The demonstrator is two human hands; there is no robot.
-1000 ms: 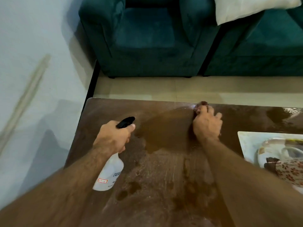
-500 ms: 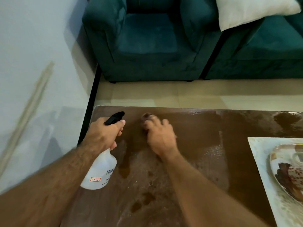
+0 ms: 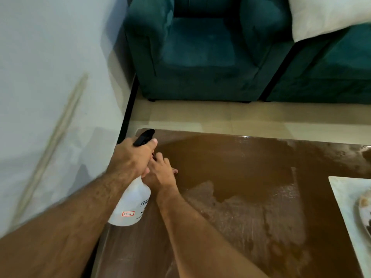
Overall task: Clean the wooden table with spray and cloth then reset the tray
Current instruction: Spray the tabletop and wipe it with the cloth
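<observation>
Two hands crowd the far-left corner: the right hand (image 3: 160, 175), fingers curled over a barely visible cloth (image 3: 175, 171), has swept leftward across the wet surface (image 3: 230, 167) to the spray bottle (image 3: 132, 203) gripped by the left hand (image 3: 130, 159); tray (image 3: 347, 197) waits right.

We are seeing almost nothing of the cloth (image 3: 175, 171): only a dark sliver is showing past the right hand (image 3: 160, 173), which is covering the rest. The left hand (image 3: 130, 159) is overlapping that hand's fingers and hiding the neck of the spray bottle (image 3: 130, 205), whose label print is reading too small. At three o'clock the frame edge is cutting off the tray (image 3: 345, 199) and the blurred dish (image 3: 364, 211) on it. At one o'clock the white cushion (image 3: 329, 15) is running out of frame.
</observation>
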